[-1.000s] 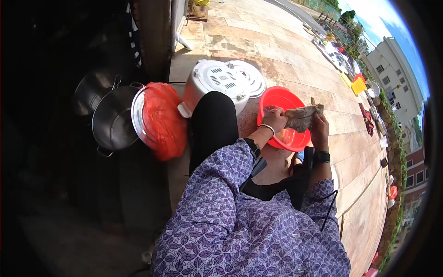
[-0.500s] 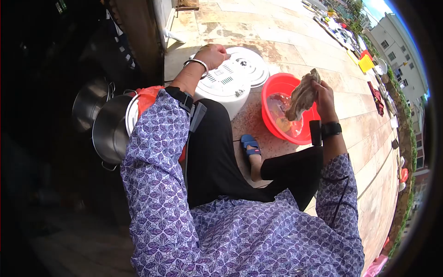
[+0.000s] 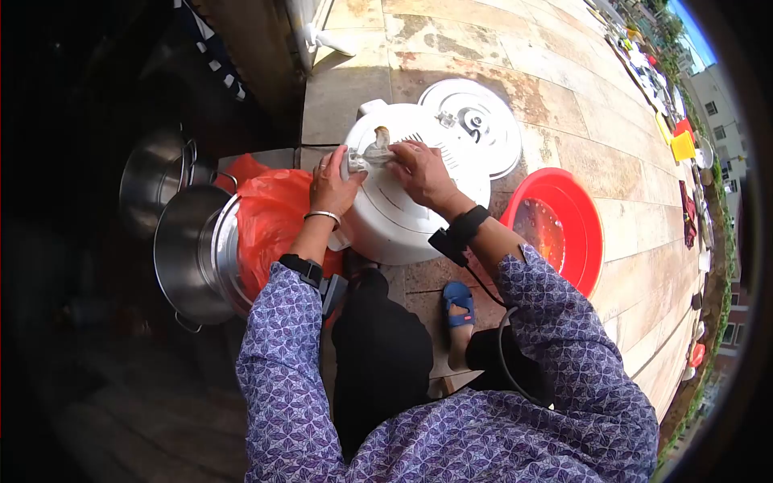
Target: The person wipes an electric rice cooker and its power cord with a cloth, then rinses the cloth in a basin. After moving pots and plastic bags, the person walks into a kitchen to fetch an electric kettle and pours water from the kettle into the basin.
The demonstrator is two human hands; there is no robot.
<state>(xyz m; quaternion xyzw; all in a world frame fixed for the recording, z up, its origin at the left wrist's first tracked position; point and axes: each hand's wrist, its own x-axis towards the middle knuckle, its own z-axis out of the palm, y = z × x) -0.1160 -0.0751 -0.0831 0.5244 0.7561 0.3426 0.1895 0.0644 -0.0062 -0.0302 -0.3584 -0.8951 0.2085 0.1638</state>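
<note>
Cloth [image 3: 377, 151] being pinched by right hand [image 3: 427, 175]; white appliance [image 3: 394, 229] being touched by left hand [image 3: 332, 191], its closure unclear; vents [image 3: 414, 138] beside grip possibly being threatened by drips, if cloth damp.

2 hands [image 3: 334, 189] [image 3: 425, 175], 1 rag [image 3: 374, 151], 1 appl. [image 3: 386, 217], 1 basin [image 3: 586, 241] & 1 sandal [image 3: 458, 300]

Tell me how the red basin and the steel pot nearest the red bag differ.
The red basin sits in sunlight and holds liquid; the steel pot is grey, in shade. The steel pot has loop handles; the red basin shows none. Both are round and open.
</note>
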